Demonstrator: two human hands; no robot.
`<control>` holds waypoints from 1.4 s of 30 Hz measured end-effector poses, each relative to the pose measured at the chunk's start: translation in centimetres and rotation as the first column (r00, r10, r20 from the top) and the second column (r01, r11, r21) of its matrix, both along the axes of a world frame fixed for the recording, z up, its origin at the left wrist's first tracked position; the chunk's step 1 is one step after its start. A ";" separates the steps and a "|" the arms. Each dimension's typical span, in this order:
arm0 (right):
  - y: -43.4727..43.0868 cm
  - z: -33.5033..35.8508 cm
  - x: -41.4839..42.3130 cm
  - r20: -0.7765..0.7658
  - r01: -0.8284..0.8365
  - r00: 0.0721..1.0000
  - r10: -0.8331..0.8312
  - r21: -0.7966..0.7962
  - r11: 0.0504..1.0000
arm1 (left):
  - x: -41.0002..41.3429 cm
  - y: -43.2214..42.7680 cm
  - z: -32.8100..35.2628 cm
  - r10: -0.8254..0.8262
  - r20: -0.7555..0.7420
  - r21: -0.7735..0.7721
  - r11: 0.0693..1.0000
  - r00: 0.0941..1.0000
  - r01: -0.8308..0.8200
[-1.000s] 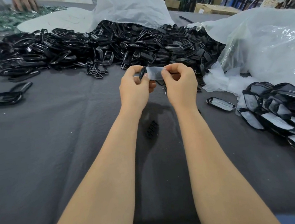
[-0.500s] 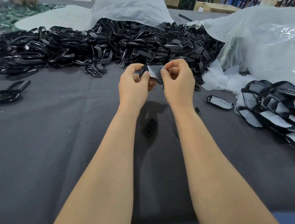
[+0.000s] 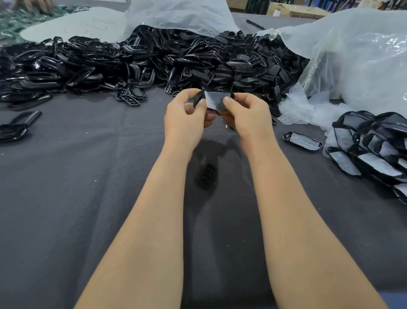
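Presently mid-filming: small glossy black plastic shell with grey film [image 3: 215, 100] pinched in curled fingertips of left hand [image 3: 184, 121] and right hand [image 3: 249, 119]; next, probably pressing film flat, evenly.

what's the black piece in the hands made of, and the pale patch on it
The black piece: likely moulded plastic, glossy, with highlights on its curved rim. The pale patch: seems a thin matte film or paper sticker, flat and greyish-white; unclear which.
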State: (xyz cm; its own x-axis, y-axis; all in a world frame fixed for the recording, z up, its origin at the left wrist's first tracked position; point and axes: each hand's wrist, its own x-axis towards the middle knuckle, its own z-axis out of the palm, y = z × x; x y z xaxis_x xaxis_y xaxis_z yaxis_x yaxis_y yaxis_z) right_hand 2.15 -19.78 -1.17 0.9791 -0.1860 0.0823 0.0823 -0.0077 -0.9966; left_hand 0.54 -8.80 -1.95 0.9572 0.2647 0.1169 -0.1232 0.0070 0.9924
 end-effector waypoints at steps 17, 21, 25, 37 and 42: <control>0.2 -0.1 -0.2 0.051 -0.054 0.997 0.060 -0.096 0.994 | -0.2 0.2 0.1 0.043 -0.029 -0.017 0.999 0.999 -0.044; 0.4 -0.2 -0.2 0.092 -0.017 0.995 0.033 -0.172 0.985 | -0.2 0.2 0.2 0.039 -0.026 -0.021 0.999 0.999 -0.040; 0.5 -0.2 -0.1 0.094 -0.003 0.995 0.019 -0.174 0.985 | -0.2 0.1 0.2 0.061 -0.023 0.000 0.998 0.998 -0.061; 0.5 -0.3 -0.2 0.061 -0.024 0.997 0.038 -0.225 0.974 | -0.3 0.0 0.1 0.029 -0.024 0.000 1.000 0.999 -0.029; 0.3 -0.2 -0.2 0.049 -0.035 0.998 0.045 -0.188 0.981 | -0.3 0.0 0.1 0.020 -0.035 0.039 0.999 0.999 -0.018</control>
State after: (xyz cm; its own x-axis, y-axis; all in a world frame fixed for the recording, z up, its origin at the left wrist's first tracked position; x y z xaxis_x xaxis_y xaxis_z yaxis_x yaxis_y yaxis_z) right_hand 1.91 -19.45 -1.36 0.9787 -0.1235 0.1642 0.1392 -0.1896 -0.9720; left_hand 0.28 -8.75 -1.88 0.9558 0.2787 0.0935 -0.0876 -0.0337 0.9956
